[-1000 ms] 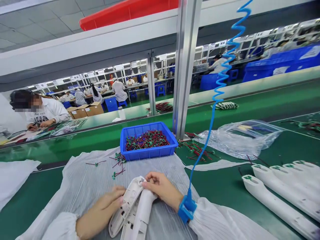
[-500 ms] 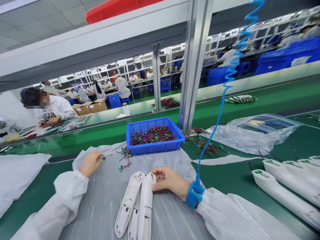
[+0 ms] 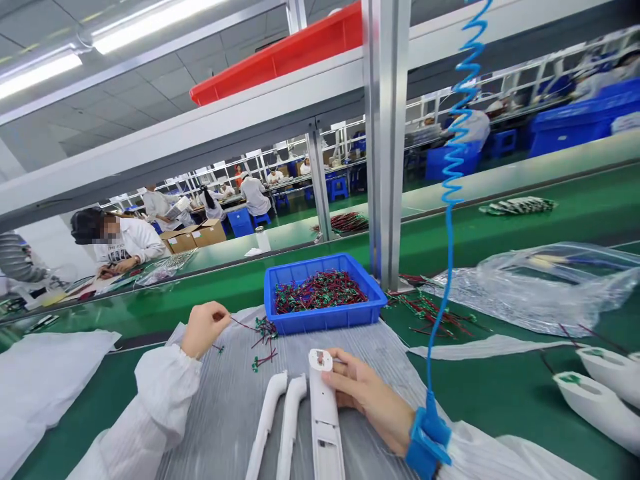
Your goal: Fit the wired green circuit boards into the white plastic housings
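My right hand (image 3: 367, 393), with a blue strap at its wrist, is wrapped round a long white plastic housing (image 3: 324, 407) whose open top end faces me. Two more white housings (image 3: 267, 420) lie side by side just left of it on the grey sheet (image 3: 215, 413). My left hand (image 3: 205, 327) pinches a thin dark red wire (image 3: 243, 323) above the sheet's left part. Small green boards with red wires (image 3: 265, 330) lie loose between the hands, beside a blue bin (image 3: 325, 313) holding a heap of the same.
A metal post (image 3: 387, 167) rises behind the bin. A blue coiled cord (image 3: 450, 233) hangs to my right wrist. More white housings (image 3: 600, 407) and a clear plastic bag (image 3: 540, 287) lie at the right. A person (image 3: 125, 240) works across the line at the left.
My right hand has lifted one white housing away from the others and turned it. My left hand has moved right and up, now pinching a wire. The view has tilted upward.
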Motion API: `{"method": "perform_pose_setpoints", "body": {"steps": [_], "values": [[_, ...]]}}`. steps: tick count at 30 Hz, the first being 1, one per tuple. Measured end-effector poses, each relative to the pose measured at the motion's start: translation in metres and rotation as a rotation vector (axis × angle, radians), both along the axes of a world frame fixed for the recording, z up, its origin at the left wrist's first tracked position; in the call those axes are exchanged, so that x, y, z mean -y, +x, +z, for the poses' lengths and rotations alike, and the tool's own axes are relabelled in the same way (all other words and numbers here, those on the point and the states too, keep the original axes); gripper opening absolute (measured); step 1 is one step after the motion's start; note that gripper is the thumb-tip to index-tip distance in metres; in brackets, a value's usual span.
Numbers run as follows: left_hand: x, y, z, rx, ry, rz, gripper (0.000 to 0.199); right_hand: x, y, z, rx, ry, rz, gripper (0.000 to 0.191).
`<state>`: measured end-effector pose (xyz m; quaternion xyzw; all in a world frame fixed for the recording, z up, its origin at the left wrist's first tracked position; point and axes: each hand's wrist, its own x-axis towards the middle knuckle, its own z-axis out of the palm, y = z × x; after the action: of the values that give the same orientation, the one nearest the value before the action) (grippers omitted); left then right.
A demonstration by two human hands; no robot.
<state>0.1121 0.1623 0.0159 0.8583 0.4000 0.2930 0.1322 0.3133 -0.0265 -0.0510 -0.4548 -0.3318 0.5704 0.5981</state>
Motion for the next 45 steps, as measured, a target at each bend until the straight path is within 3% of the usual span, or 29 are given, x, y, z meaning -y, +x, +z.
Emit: {"method": "perform_pose_setpoints", "body": {"steps": [3,6,11,16,22,28,32,40,45], "values": [[0.023,0.018,0.019,0.087,-0.056,-0.033,0.007,-0.001,0.002,-0.001,0.049,0.036,-0.019,0.039],[0.048,0.033,0.025,0.184,-0.225,-0.122,0.006,-0.001,0.003,-0.001,0.152,0.077,-0.085,0.038],[0.081,0.058,0.016,0.371,-0.787,-0.4,0.021,0.006,0.001,0.009,0.349,0.125,-0.251,0.031],[0.093,0.07,0.007,0.38,-1.099,-0.426,0.017,0.013,0.0,0.017,0.484,0.156,-0.373,0.032],[0.09,0.072,0.005,0.339,-0.977,-0.271,0.012,0.018,0.001,0.017,0.821,0.289,-0.526,0.017],[0.104,0.069,0.018,0.257,-1.096,-0.307,0.011,0.029,-0.005,0.019,1.13,0.591,-0.553,0.011],[0.108,0.061,0.031,0.23,-1.101,-0.347,0.009,0.032,-0.009,0.021,1.179,0.811,-0.596,0.024],[0.108,0.052,0.034,0.119,-1.129,-0.418,0.005,0.03,-0.004,0.017,1.094,0.845,-0.674,0.03],[0.112,0.052,0.035,0.172,-1.156,-0.442,0.006,0.034,-0.002,0.022,1.362,0.923,-0.55,0.027]]}}
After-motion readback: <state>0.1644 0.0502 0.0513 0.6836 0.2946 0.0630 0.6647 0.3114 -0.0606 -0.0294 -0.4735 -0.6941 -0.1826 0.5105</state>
